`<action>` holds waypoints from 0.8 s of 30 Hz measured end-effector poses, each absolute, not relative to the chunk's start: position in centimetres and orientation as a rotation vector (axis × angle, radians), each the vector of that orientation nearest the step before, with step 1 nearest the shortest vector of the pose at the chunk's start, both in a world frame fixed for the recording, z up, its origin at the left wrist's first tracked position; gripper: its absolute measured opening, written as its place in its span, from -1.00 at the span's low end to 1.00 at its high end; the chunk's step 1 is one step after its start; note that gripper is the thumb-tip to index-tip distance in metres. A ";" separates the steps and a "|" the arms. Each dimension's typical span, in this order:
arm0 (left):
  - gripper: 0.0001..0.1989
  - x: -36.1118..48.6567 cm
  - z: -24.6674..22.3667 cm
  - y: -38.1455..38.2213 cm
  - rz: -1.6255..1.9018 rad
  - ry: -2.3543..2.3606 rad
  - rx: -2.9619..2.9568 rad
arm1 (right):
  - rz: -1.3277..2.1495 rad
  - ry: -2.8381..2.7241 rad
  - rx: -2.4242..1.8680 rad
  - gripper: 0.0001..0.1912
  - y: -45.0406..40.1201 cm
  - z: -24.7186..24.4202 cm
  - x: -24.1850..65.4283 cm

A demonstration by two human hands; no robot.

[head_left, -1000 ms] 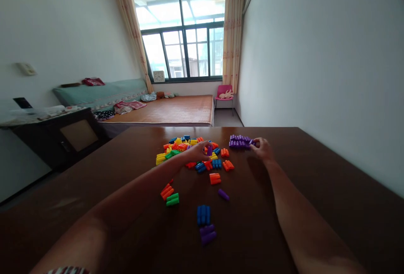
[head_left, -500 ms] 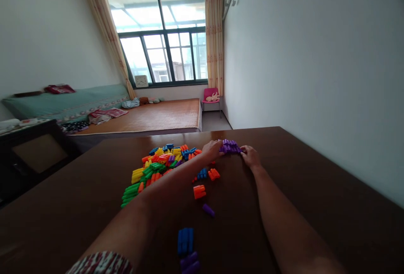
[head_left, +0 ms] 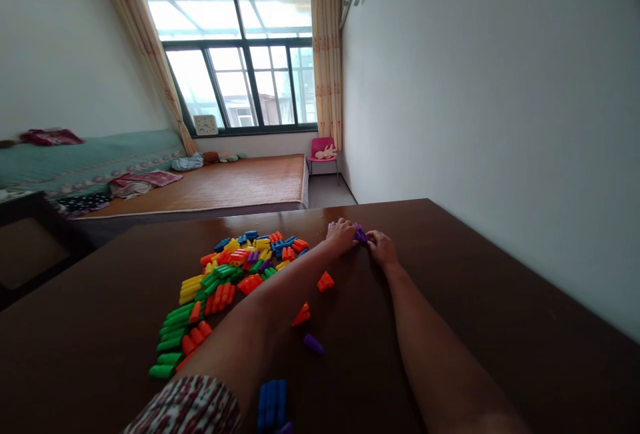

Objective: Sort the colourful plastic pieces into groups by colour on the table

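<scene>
Near the far edge of the table, a cluster of purple bullet-shaped plastic building blocks (head_left: 361,234) sits between my hands. My left hand (head_left: 341,234) lies over its left part, fingers curled down on it and hiding much of it. At the right end, my right hand (head_left: 382,248) pinches the purple blocks with thumb and fingers. Closer to me lie an orange block group (head_left: 325,281), another orange piece (head_left: 301,315) and a single purple block (head_left: 314,344). My left forearm covers part of the table.
A spread of green, yellow, orange and blue blocks (head_left: 215,281) lies left of my left forearm. Joined blue blocks (head_left: 273,405) are at the near edge of view. Beyond the brown table (head_left: 480,327) are a bed (head_left: 250,184) and a pink chair (head_left: 323,149).
My left hand has moved right over the purple blocks, covering more of them. The view has turned slightly right. My left forearm now hides the small blue blocks seen before.
</scene>
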State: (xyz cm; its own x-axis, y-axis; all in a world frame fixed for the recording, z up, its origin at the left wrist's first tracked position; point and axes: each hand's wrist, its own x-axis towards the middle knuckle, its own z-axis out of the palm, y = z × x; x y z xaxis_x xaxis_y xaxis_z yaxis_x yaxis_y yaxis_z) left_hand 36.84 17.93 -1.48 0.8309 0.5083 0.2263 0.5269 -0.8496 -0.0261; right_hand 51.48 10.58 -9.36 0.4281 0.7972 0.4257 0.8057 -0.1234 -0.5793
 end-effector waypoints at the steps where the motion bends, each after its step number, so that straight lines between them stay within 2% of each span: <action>1: -0.63 36.3 -1.3 17.9 -0.350 -0.817 -2.935 | -0.005 -1.360 -1.900 -0.73 10.5 -9.4 51.5; 5: -0.65 30.7 0.9 16.7 -0.518 -0.704 -3.057 | -0.017 -1.358 -1.895 -0.65 10.3 -9.6 51.5; 8: -0.71 23.8 3.0 13.2 -0.545 -0.309 -3.283 | -0.113 -1.307 -1.903 -0.63 10.1 -9.5 51.6; 11: -0.69 17.3 3.8 7.2 -0.442 0.094 -3.433 | -0.280 -1.259 -1.859 -0.64 9.5 -8.8 51.4; 14: -0.59 12.8 2.4 1.5 -0.225 0.239 -3.443 | -0.342 -1.270 -1.799 -0.69 8.7 -7.6 49.8; 17: -0.53 10.1 0.2 -0.8 -0.151 0.224 -3.382 | -0.196 -1.375 -1.886 -0.65 7.7 -6.6 46.3; 20: -0.56 8.1 -1.3 0.4 -0.143 0.067 -3.296 | 0.034 -1.522 -2.078 -0.47 7.0 -6.2 42.1; 24: -0.59 5.8 -1.9 4.4 -0.200 -0.161 -3.165 | 0.132 -1.555 -2.319 -0.25 7.3 -5.8 37.9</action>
